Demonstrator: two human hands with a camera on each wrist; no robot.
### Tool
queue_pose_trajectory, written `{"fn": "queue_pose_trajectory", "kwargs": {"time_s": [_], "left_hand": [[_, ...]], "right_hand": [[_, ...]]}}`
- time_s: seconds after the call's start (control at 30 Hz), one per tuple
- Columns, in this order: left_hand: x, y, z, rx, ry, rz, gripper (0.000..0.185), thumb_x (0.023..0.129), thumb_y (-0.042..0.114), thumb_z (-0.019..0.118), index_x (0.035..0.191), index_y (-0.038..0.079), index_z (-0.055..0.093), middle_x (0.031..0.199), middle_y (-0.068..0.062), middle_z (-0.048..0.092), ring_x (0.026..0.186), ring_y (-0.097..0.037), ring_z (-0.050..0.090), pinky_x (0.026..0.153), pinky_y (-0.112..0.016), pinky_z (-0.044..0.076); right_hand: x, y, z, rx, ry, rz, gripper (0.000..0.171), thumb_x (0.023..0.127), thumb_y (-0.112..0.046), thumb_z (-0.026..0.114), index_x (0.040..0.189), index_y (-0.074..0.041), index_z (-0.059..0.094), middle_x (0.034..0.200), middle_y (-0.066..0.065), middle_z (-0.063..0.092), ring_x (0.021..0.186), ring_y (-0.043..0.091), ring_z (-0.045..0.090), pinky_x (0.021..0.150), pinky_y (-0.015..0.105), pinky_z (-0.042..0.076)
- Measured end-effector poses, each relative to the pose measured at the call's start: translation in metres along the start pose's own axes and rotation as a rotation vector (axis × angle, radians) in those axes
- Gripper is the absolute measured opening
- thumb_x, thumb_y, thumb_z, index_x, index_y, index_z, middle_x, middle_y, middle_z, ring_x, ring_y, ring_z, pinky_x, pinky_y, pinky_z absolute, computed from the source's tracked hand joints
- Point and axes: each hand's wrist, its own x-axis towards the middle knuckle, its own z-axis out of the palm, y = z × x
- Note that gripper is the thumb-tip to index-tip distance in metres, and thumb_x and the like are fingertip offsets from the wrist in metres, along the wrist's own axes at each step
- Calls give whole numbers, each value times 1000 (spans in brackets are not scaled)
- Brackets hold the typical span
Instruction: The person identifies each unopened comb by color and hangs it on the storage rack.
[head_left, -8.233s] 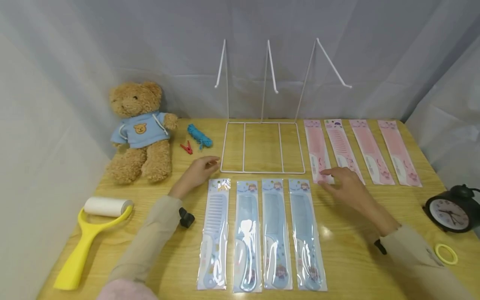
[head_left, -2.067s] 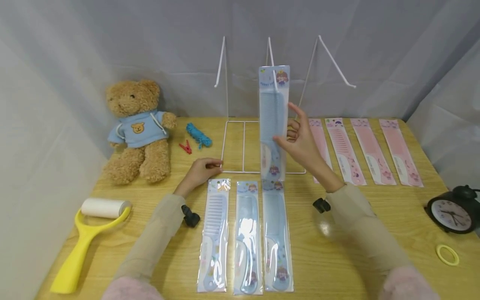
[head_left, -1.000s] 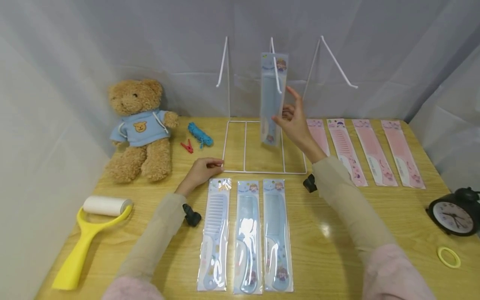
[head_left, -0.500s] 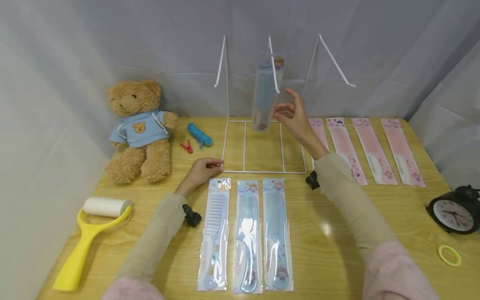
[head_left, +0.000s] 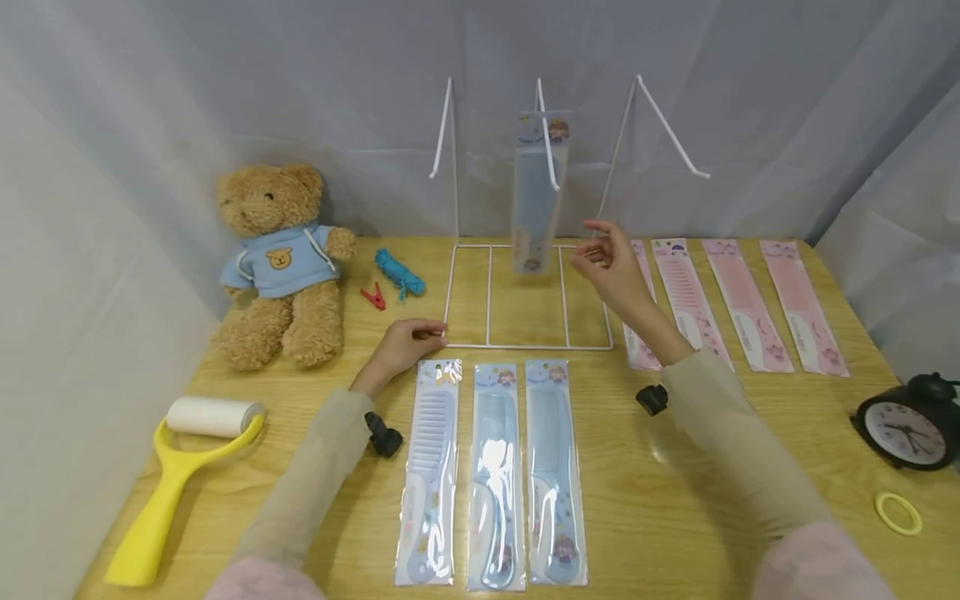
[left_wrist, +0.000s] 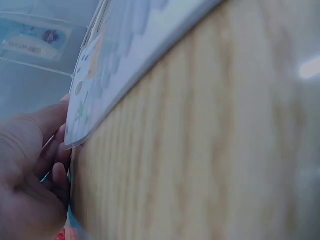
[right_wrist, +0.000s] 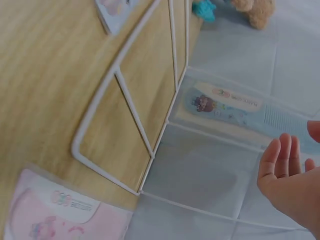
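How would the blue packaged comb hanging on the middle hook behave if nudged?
The hung comb dangles from the hook by its top alone, so it would likely swing. Its sleeve looks glossy, probably slippery. The rack is thin wire and may shift.

Seen close and low: wooden table (left_wrist: pixel 210 150) filling most of the frame, with a packaged comb (left_wrist: pixel 125 55) lying on it. At lower left, left hand (left_wrist: pixel 25 190), fingers (left_wrist: pixel 59 175) curled beside the package's corner.
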Motion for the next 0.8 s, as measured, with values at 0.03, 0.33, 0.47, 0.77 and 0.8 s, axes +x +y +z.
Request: {"fn": "queue_pose_trajectory", "kwargs": {"time_s": [0.03, 0.33, 0.47, 0.77, 0.8], "left_hand": [[-1, 1, 0, 10, 0, 3, 34, 91, 14, 65, 121, -3, 63, 112, -19, 66, 99, -29, 61, 84, -36, 50], [0, 8, 0, 79, 4, 27, 31, 91, 12, 65, 118, -4, 65, 110, -20, 67, 98, -29, 62, 85, -38, 51], [1, 7, 0, 87, -1, 28, 31, 91, 12, 65, 118, -4, 65, 109, -19, 67, 98, -29, 62, 84, -39, 51], [0, 9, -1, 93, 1, 42, 30, 91, 11, 65, 117, -4, 65, 108, -20, 67, 97, -30, 62, 84, -39, 51], [0, 9, -1, 95, 2, 42, 30, 91, 11, 65, 116, -4, 65, 107, -20, 67, 96, -30, 62, 84, -39, 51]], "right_hand": [[-5, 1, 0, -7, -6, 5, 52, 94, -8, 59, 140, -1, 35, 102, 6, 57, 88, 7, 54, 78, 19, 45], [-58, 13, 0, -90, -152, 59, 52, 94, -8, 58, 139, 0, 35, 108, 20, 57, 90, 12, 54, 76, 21, 46], [-78, 23, 5, -140, -223, 74, 50, 92, -5, 60, 136, 1, 38, 107, 21, 58, 91, 19, 55, 78, 27, 47], [-122, 40, 15, -284, -371, 107, 50, 89, -6, 65, 132, 4, 42, 108, 19, 56, 94, 26, 54, 81, 37, 49], [-126, 41, 16, -301, -384, 123, 52, 88, -9, 66, 132, 4, 42, 109, 19, 55, 95, 26, 54, 82, 37, 49]]}}
